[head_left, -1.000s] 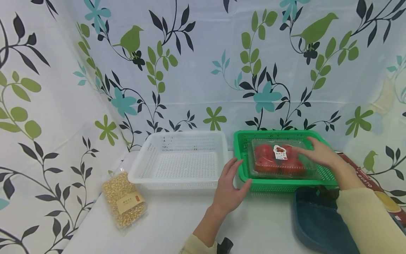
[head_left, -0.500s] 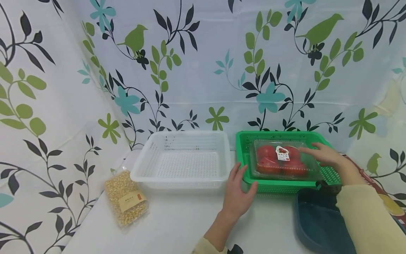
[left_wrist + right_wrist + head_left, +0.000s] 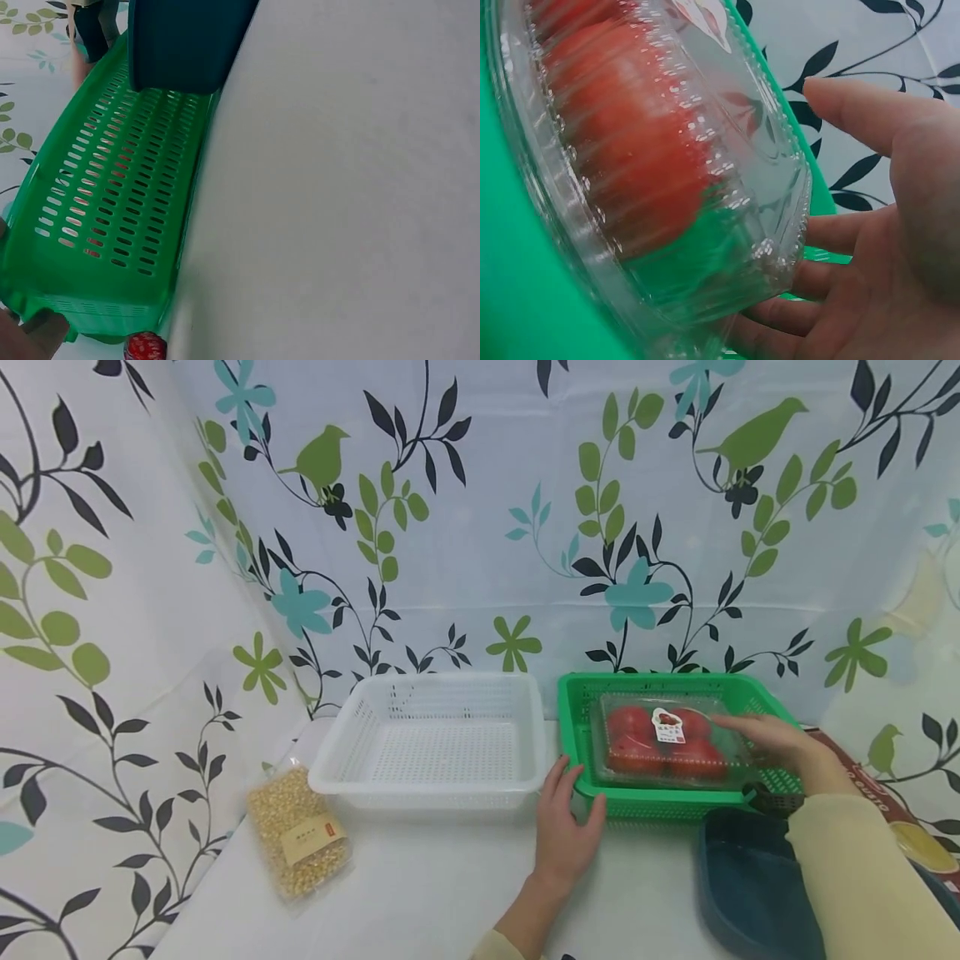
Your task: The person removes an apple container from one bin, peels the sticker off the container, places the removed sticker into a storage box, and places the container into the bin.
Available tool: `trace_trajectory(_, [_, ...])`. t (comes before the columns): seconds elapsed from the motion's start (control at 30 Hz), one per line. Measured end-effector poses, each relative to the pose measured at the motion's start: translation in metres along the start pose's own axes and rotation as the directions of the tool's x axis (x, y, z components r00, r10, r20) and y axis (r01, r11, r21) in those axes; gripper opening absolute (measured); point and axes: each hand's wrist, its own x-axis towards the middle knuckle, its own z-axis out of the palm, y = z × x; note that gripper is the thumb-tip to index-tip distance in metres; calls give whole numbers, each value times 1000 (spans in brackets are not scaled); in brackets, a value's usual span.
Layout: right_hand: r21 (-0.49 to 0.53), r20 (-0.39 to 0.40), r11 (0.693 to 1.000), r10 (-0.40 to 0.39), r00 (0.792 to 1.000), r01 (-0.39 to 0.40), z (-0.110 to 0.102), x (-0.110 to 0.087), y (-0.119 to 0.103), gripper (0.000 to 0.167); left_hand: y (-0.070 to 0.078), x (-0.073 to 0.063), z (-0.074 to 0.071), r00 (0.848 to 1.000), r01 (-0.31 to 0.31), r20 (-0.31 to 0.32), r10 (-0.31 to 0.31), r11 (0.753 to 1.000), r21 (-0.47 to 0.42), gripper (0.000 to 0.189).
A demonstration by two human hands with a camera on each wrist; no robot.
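Observation:
A clear plastic box of tomatoes (image 3: 667,760) sits in the green basket (image 3: 675,798), with a white label on its lid. My right hand (image 3: 776,745) is at the box's right end. In the right wrist view its fingers (image 3: 832,281) reach to the box's lower edge, with the thumb spread away from the lid. My left hand (image 3: 564,843) is at the basket's left front corner, fingers spread. In the left wrist view the thumb tip (image 3: 49,330) is right at the corner of the basket's perforated wall. Both hands look relaxed, neither curled round anything.
A white basket (image 3: 431,788) stands left of the green one. Farther left lies a bag of yellow corn kernels (image 3: 300,835). A dark blue container (image 3: 750,885) is before the green basket at right, partly under my right sleeve. A red box (image 3: 862,777) lies behind that arm.
My right hand has lowered to the tomato box's right end. My left hand has shifted right, closer to the basket's corner. The box and baskets stay in place.

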Motion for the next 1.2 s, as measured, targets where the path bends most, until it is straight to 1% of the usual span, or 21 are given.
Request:
trace_trajectory(0.17, [88, 11, 995, 35, 999, -36, 0, 6, 8, 107, -4, -4, 3, 999, 30, -15, -32, 992, -123, 40])
trace_trajectory(0.27, [148, 27, 988, 50, 998, -54, 1, 8, 12, 108, -5, -6, 3, 999, 30, -20, -34, 987, -155, 40])
trace_trajectory(0.4, [220, 40, 974, 50, 998, -57, 2, 10, 19, 107, -6, -6, 4, 1000, 14, -18, -17, 984, -178, 40])
trace_trajectory(0.53, [268, 50, 962, 42, 998, -54, 1, 12, 25, 104, -6, -5, 5, 1000, -4, -16, 1, 983, -182, 40])
trace_trajectory(0.67, [269, 60, 962, 31, 998, -46, 0, 13, 30, 100, -5, -3, 4, 1000, -8, -14, 6, 982, -188, 41])
trace_trajectory(0.77, [291, 59, 956, 10, 998, -27, 0, 14, 32, 94, -4, -2, 3, 1000, -10, -17, 7, 981, -193, 41])
trace_trajectory(0.93, [355, 52, 935, -6, 999, -13, 1, 14, 35, 87, -5, -2, 4, 1000, -11, -22, 7, 983, -185, 41])
trace_trajectory(1.2, [424, 62, 905, -8, 998, -19, 2, 9, 29, 92, -5, -2, 5, 1000, -1, -24, -3, 983, -184, 41])
